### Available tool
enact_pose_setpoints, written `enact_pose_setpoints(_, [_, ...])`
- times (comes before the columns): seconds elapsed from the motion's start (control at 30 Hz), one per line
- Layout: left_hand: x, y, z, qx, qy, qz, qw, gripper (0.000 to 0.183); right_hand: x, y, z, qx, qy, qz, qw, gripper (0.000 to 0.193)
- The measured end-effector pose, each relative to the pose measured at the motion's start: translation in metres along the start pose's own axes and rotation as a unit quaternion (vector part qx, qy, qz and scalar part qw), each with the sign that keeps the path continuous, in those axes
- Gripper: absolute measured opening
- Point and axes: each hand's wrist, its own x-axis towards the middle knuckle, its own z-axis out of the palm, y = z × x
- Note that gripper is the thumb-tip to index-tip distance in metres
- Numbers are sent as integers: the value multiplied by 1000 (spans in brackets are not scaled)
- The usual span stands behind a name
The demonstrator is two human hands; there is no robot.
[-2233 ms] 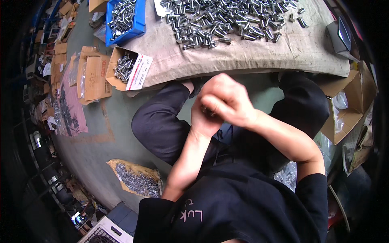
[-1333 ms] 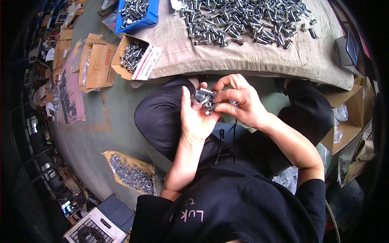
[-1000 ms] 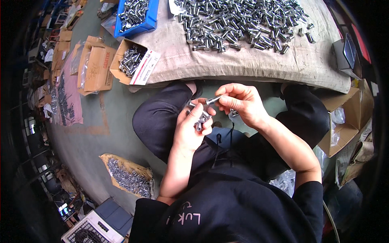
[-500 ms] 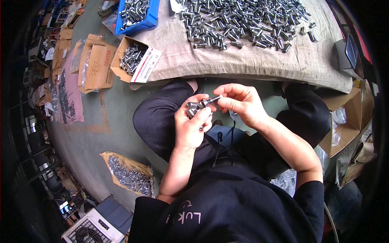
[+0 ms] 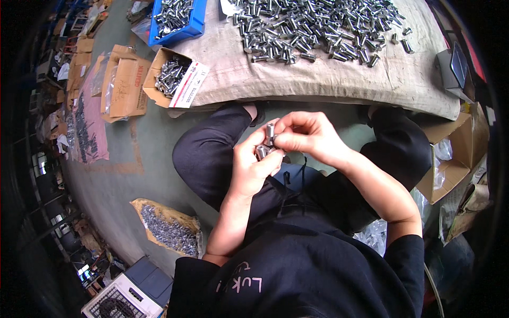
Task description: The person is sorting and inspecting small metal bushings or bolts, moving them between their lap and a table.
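In front of my lap, my left hand (image 5: 250,168) is closed around several shiny metal bolts (image 5: 262,152), partly covered by its fingers. One more metal bolt (image 5: 270,131) stands nearly upright above them. Thumb and fingertips of my right hand (image 5: 310,137) pinch together at its lower part, so both hands almost touch. What else the right fingers cover is hidden. Beyond my knees, a large heap of similar bolts (image 5: 318,32) lies on a cloth-covered table (image 5: 318,79).
A blue bin (image 5: 197,27) and a small carton (image 5: 152,94), both with bolts inside, are at the table's left. An open brown box (image 5: 127,95) stands farther left. Small metal parts (image 5: 169,230) lie on a sheet at lower left. Another carton (image 5: 457,177) is at right.
The bolt at my right fingertips has turned from slanting rightward to nearly upright. My right hand has shifted slightly left, closer to the left hand.
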Motion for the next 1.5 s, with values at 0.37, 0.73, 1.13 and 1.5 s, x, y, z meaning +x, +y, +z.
enact_pose_setpoints(0.37, [-2,-7,-15,-162,23,-22,986,24,1,-8,-11,55,70,16,996,16])
enact_pose_setpoints(0.73, [1,-6,-4,-132,82,24,987,22,0,3,-5,2,85,-4,996,22])
enact_pose_setpoints(1.13, [0,-7,-4,-66,101,78,990,28,0,6,-3,77,77,27,994,19])
enact_pose_setpoints(1.5, [-1,-7,-4,-107,94,67,988,28,-1,7,-3,112,62,21,992,18])
